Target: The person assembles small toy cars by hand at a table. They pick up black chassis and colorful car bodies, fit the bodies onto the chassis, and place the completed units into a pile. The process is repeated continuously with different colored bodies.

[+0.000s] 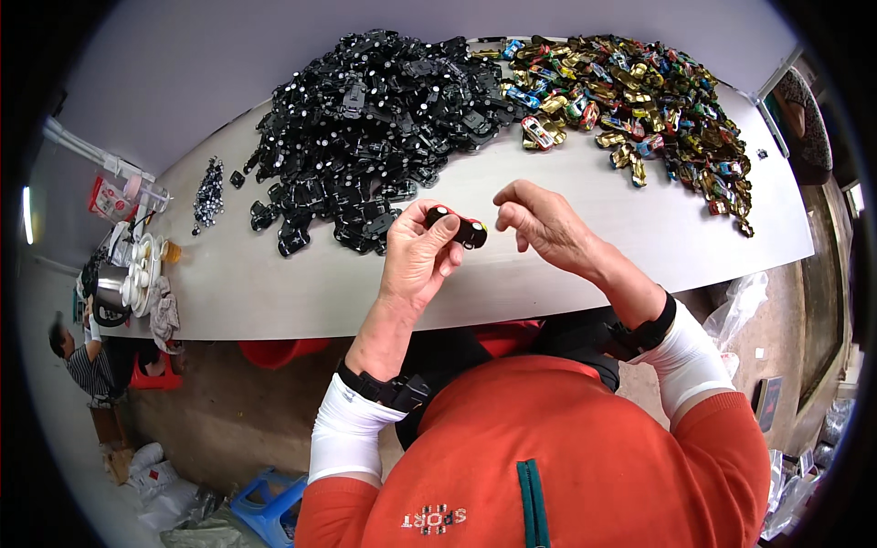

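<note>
My left hand [413,263] grips a small toy car [470,234] between thumb and fingers, above the table near its front edge. The car's black underside and wheels face up, and a little red and yellow shows along its edge. To the right of the car, my right hand [559,234] hovers apart from it, fingers bent and slightly spread, with nothing visible in them. Beyond my left hand spreads a large heap of black toy car bases [365,137] with wheels. Shiny gold and coloured car body shells [639,110] lie heaped at the back right.
A small pile of silvery parts [209,194] lies at the left. Stacked white dishes [142,274] and a metal kettle [111,290] stand at the table's left end. Another person [87,356] sits beyond it. A blue plastic stool [267,507] is on the floor.
</note>
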### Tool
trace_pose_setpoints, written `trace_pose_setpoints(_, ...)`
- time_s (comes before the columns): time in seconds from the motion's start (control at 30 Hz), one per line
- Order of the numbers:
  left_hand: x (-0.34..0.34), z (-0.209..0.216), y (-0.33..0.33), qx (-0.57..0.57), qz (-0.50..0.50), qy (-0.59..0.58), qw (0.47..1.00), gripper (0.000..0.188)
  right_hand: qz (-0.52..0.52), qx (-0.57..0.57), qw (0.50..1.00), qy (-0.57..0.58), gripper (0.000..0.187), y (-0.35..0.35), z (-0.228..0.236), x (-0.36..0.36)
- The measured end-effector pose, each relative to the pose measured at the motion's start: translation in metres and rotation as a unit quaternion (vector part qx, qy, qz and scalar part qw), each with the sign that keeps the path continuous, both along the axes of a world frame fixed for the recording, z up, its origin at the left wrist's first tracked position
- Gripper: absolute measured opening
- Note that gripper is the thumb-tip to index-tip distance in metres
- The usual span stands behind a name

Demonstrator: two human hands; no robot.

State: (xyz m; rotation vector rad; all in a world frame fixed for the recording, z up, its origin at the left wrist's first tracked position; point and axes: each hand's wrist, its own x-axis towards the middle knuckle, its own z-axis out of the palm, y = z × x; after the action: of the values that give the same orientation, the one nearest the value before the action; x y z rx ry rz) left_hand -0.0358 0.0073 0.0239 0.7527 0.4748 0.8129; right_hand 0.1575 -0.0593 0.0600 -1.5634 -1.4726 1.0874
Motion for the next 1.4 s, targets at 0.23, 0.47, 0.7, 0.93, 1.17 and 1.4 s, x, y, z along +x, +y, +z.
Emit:
trace_pose_setpoints(0.23,-0.004,-0.023,0.01,-0.075,-0.017,-0.01,0.997,0.019,0.053,-0.001,0.982,0.179,0.022,-0.01,-0.018,0.001)
trace_pose_setpoints(0.47,0.0,-0.032,0.007,-0.06,0.003,0.028,0.998,0.018,0.084,-0.083,0.972,0.203,0.025,-0.012,-0.021,-0.003)
trace_pose_setpoints(0.7,0.006,-0.034,0.003,-0.027,-0.008,0.061,0.998,0.016,0.053,-0.081,0.978,0.183,0.013,-0.012,-0.026,-0.007)
trace_pose_setpoints(0.93,0.011,-0.026,0.0,0.002,-0.006,0.075,0.997,0.015,0.044,-0.038,0.988,0.142,0.007,-0.011,-0.03,-0.006)
trace_pose_setpoints(1.17,0.029,-0.014,-0.016,0.13,0.109,0.17,0.971,0.011,-0.038,0.005,0.977,0.212,0.008,-0.016,-0.055,-0.018)
trace_pose_setpoints(1.4,0.004,-0.02,-0.017,0.028,-0.051,0.134,0.989,0.026,0.027,-0.059,0.976,0.207,0.01,-0.019,-0.049,0.02)
